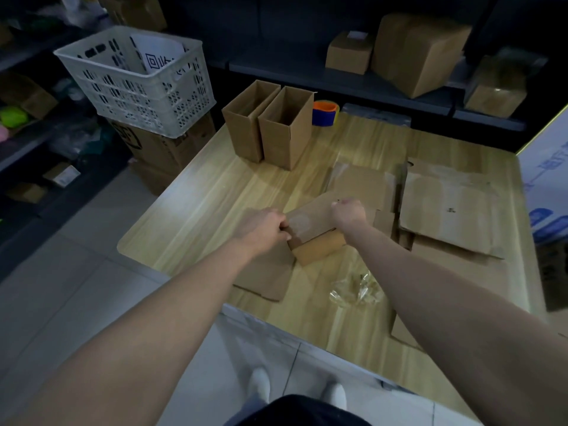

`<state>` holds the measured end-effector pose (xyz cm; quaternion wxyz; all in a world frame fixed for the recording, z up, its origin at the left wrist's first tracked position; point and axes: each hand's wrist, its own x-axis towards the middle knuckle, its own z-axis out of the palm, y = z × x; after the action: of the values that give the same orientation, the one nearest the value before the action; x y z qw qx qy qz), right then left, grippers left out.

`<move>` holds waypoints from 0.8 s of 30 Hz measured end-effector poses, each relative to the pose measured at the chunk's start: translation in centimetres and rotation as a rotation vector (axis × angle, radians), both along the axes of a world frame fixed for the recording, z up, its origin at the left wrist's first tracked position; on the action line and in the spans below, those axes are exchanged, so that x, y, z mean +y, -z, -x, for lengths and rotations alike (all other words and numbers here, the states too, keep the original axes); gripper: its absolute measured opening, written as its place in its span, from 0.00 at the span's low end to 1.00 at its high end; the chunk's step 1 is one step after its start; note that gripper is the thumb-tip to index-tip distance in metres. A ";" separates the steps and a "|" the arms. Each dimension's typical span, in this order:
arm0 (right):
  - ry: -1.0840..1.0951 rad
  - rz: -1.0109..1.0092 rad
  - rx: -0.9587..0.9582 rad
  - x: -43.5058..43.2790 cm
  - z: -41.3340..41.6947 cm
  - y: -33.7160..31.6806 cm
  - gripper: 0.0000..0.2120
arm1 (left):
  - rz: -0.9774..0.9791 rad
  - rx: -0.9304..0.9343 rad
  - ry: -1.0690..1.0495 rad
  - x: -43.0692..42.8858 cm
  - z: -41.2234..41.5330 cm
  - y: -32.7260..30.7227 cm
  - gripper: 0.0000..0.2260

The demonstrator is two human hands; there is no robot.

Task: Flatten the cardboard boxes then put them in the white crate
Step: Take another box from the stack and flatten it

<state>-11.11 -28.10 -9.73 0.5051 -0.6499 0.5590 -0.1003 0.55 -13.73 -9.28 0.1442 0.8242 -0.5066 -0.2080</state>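
A small taped cardboard box (316,241) lies on the wooden table (209,204) near its front. My left hand (264,226) grips the box's left end, fingers curled over the edge. My right hand (349,212) is curled at the box's upper right edge, pinching it or its tape. Two open upright boxes (270,127) stand side by side at the table's back. Flattened cardboard (445,210) lies to the right and another flat piece (267,278) sits under the box. The white crate (138,78) stands off the table's back left on a large carton, with a white sheet inside.
A crumpled clear tape wad (353,290) lies near the front edge. A blue and orange tape roll (325,113) sits behind the upright boxes. Shelves with closed cardboard boxes (418,50) run along the back. The floor is at the left.
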 end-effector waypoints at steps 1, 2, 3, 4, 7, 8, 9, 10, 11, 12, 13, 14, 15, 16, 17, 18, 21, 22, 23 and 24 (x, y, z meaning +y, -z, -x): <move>-0.003 -0.003 0.016 -0.1 -0.1 0.0 0.14 | -0.026 -0.043 0.042 -0.1 0.0 0.0 0.10; -0.013 0.001 0.034 -0.1 -0.2 0.0 0.13 | -0.043 -0.082 0.073 -0.2 0.0 0.1 0.10; -0.022 0.001 0.037 -0.1 -0.4 -0.1 0.10 | -0.046 -0.109 0.089 -0.3 0.1 0.2 0.10; -0.030 -0.002 0.037 -0.1 -0.5 -0.2 0.06 | -0.037 -0.124 0.088 -0.3 0.0 0.3 0.10; -0.069 0.019 0.102 0.3 -1.2 -0.5 0.14 | 0.004 -0.122 0.038 -0.1 -0.3 0.5 0.09; -0.090 0.030 0.131 0.5 -1.5 -0.6 0.15 | -0.001 -0.120 0.024 -0.1 -0.5 0.5 0.08; -0.117 0.042 0.157 0.7 -1.8 -0.7 0.15 | -0.018 -0.116 0.014 0.1 -0.7 0.5 0.07; -0.139 0.048 0.167 0.9 -2.1 -0.9 0.14 | -0.037 -0.111 0.009 0.2 -0.9 0.6 0.06; -0.150 0.050 0.170 1.0 -2.5 -1.1 0.12 | -0.053 -0.105 0.009 0.4 -1.1 0.6 0.04; -0.157 0.048 0.180 1.2 -2.9 -1.3 0.10 | -0.056 -0.099 0.011 0.6 -1.4 0.7 0.04; -0.172 0.055 0.188 1.5 -3.3 -1.4 0.10 | -0.053 -0.094 0.008 0.8 -1.5 0.7 0.05; -0.191 0.062 0.185 1.8 -3.7 -1.5 0.12 | -0.046 -0.092 0.003 1.1 -1.7 0.9 0.07; -0.207 0.065 0.172 2.1 -4.0 -1.5 0.15 | -0.042 -0.090 -0.006 1.3 -1.8 1.0 0.09; -0.209 0.062 0.158 2.5 -4.2 -1.6 0.16 | -0.039 -0.089 -0.013 1.5 -2.0 1.2 0.09; -0.212 0.073 0.151 2.7 -4.4 -1.6 0.17 | -0.039 -0.086 -0.021 1.7 -2.0 1.3 0.09; -0.211 0.090 0.156 2.8 -4.5 -1.6 0.17 | -0.025 -0.073 -0.026 1.8 -2.1 1.4 0.07; -0.198 0.128 0.161 2.0 -4.1 -1.6 0.14 | 0.084 0.048 -0.056 1.5 -2.0 1.6 0.09; -0.185 0.130 0.148 1.8 -3.9 -1.5 0.12 | 0.120 0.091 -0.084 1.2 -1.9 1.6 0.13; -0.169 0.132 0.137 1.6 -3.6 -1.3 0.10 | 0.153 0.138 -0.127 0.9 -1.6 1.6 0.15; -0.147 0.129 0.129 1.5 -3.3 -1.1 0.09 | 0.195 0.191 -0.173 0.6 -1.4 1.6 0.16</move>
<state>-7.77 -26.61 -8.61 0.4311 -0.7254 0.5335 -0.0569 1.91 -13.13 -10.86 0.2886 0.8231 -0.4356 -0.2222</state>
